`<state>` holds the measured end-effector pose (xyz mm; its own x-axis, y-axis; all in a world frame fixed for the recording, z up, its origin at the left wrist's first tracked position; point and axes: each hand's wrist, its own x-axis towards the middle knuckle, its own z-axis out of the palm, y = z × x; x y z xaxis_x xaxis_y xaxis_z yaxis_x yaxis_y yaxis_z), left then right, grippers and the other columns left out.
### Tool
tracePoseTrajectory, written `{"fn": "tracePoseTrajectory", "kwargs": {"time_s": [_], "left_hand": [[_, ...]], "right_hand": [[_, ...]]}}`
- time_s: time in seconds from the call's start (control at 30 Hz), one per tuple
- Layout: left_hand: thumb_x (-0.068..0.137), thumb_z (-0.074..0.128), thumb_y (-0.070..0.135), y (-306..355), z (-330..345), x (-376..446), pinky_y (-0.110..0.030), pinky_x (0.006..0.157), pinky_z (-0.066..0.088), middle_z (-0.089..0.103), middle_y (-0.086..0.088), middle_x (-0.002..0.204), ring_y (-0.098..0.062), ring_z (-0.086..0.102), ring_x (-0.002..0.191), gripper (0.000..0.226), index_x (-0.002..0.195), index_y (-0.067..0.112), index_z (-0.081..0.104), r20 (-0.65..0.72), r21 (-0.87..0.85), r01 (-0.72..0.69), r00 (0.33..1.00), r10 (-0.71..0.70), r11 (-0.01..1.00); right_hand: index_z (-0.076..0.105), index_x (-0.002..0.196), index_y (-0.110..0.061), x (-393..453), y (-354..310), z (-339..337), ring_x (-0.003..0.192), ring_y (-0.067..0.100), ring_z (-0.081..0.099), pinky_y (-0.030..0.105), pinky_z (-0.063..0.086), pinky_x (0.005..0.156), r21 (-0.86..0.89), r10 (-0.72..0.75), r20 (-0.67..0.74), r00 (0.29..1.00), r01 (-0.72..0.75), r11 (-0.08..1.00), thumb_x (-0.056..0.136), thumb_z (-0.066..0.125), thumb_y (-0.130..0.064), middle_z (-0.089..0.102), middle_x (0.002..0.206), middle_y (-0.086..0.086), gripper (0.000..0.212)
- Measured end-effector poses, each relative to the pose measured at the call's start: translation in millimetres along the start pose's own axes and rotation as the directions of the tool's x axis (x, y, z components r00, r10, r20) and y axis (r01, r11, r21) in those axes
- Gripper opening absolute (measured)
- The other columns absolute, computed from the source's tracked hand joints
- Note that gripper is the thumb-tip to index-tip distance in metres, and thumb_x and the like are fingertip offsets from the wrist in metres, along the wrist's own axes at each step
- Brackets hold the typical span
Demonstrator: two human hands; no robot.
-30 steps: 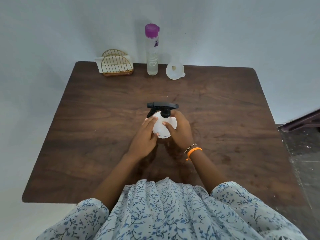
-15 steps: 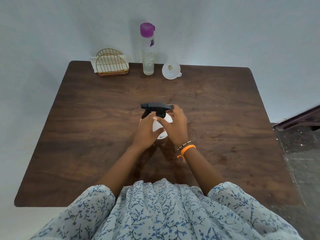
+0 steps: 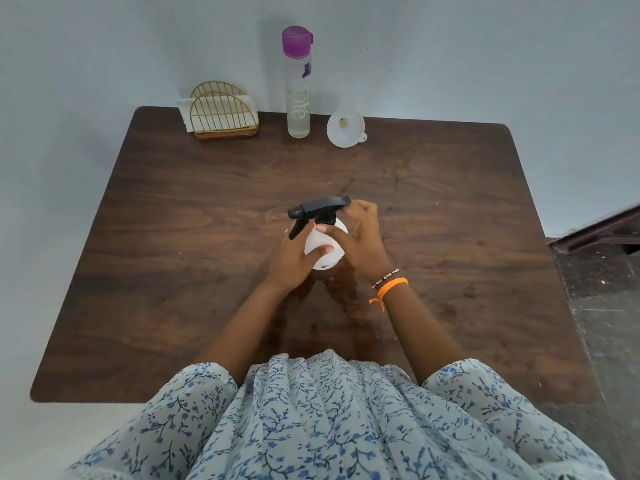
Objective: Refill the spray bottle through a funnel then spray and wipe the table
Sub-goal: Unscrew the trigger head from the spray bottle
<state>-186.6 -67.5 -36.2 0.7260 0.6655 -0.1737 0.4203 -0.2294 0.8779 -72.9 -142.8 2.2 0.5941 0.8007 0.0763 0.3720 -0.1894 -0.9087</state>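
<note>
A white spray bottle (image 3: 323, 249) with a black trigger head (image 3: 318, 206) stands upright in the middle of the brown table (image 3: 173, 237). My left hand (image 3: 294, 259) grips the bottle's body from the left. My right hand (image 3: 362, 239) pinches the black collar under the trigger head with thumb and fingers. A white funnel (image 3: 345, 128) lies at the table's far edge. Beside it stands a tall clear bottle (image 3: 298, 98) with a purple cap.
A gold wire holder with white napkins (image 3: 221, 114) sits at the far left of the table, against the pale wall. A dark wooden object (image 3: 602, 233) shows at the right edge over a grey floor.
My right hand has climbed from the bottle's body to the black collar, and the trigger head has tilted a little. My left hand closed tighter on the body.
</note>
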Motion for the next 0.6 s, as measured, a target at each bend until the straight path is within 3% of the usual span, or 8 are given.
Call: {"fn": "tracePoseTrajectory", "kwargs": {"time_s": [0.1, 0.17, 0.2, 0.27, 0.33, 0.47, 0.6], "left_hand": [[0.08, 0.061, 0.047, 2, 0, 0, -0.052, 0.114, 0.02, 0.047, 0.002, 0.139, -0.022, 0.03, 0.137, 0.059, 0.134, 0.037, 0.038, -0.006, -0.047, 0.022, 1.0, -0.022, 0.999], [0.088, 0.06, 0.035, 8, 0, -3, -0.048, 0.118, -0.001, 0.043, 0.006, 0.141, -0.016, 0.014, 0.143, 0.057, 0.139, 0.029, 0.035, -0.011, 0.022, 0.03, 0.999, -0.03, 0.999], [0.089, 0.059, 0.033, 11, -1, -4, -0.045, 0.117, -0.006, 0.043, 0.01, 0.138, -0.012, 0.009, 0.142, 0.056, 0.139, 0.027, 0.035, -0.016, 0.036, 0.035, 0.999, -0.034, 0.999], [0.089, 0.058, 0.031, 12, -2, -6, -0.045, 0.116, -0.007, 0.044, 0.01, 0.136, -0.011, 0.008, 0.142, 0.053, 0.138, 0.024, 0.037, -0.024, 0.028, 0.027, 0.999, -0.026, 0.999], [0.09, 0.056, 0.03, 9, -2, -5, -0.046, 0.117, -0.009, 0.045, 0.005, 0.14, -0.018, 0.012, 0.144, 0.053, 0.138, 0.024, 0.037, -0.021, 0.032, 0.003, 1.0, -0.002, 0.999], [0.091, 0.053, 0.031, 8, -2, -4, -0.045, 0.114, -0.012, 0.039, 0.006, 0.146, -0.019, 0.013, 0.144, 0.054, 0.141, 0.026, 0.031, -0.021, 0.077, -0.027, 0.999, 0.028, 0.997], [0.086, 0.053, 0.048, 0, -3, -1, -0.045, 0.113, -0.012, 0.035, 0.013, 0.147, -0.015, 0.012, 0.145, 0.063, 0.141, 0.031, 0.029, 0.01, 0.086, -0.07, 0.998, 0.07, 0.994]], "right_hand": [[0.06, 0.115, -0.002, 10, -1, -19, 0.111, 0.015, 0.055, 0.027, 0.044, 0.099, 0.179, -0.011, 0.308, 0.951, -0.046, 0.983, 0.086, 0.063, -0.01, 0.063, 0.118, 0.007, 0.031], [0.055, 0.123, -0.001, 12, -3, -24, 0.116, 0.013, 0.051, 0.012, 0.038, 0.098, 0.158, -0.006, 0.362, 0.932, -0.055, 0.986, 0.087, 0.061, -0.004, 0.056, 0.127, 0.011, 0.036], [0.055, 0.124, -0.005, 12, -2, -22, 0.118, 0.013, 0.049, 0.013, 0.035, 0.101, 0.119, -0.01, 0.343, 0.939, -0.033, 0.992, 0.085, 0.064, -0.007, 0.053, 0.128, 0.008, 0.04], [0.057, 0.121, -0.013, 7, 1, -11, 0.118, 0.017, 0.048, 0.028, 0.035, 0.106, 0.05, -0.024, 0.231, 0.973, 0.013, 0.999, 0.077, 0.072, -0.016, 0.052, 0.121, 0.002, 0.046], [0.055, 0.108, -0.019, 0, 0, 2, 0.109, 0.023, 0.05, 0.033, 0.041, 0.096, 0.066, 0.007, 0.071, 0.997, -0.012, 0.998, 0.069, 0.074, -0.019, 0.053, 0.11, 0.0, 0.043], [0.05, 0.092, -0.021, -5, -8, 13, 0.094, 0.019, 0.05, 0.013, 0.038, 0.08, 0.071, 0.013, -0.127, 0.992, -0.004, 0.997, 0.066, 0.076, -0.01, 0.055, 0.094, -0.006, 0.038], [0.059, 0.095, -0.012, -5, -10, 9, 0.094, 0.012, 0.047, 0.0, 0.034, 0.078, 0.022, 0.013, -0.138, 0.99, -0.01, 1.0, 0.069, 0.076, -0.003, 0.06, 0.094, -0.003, 0.032]]}}
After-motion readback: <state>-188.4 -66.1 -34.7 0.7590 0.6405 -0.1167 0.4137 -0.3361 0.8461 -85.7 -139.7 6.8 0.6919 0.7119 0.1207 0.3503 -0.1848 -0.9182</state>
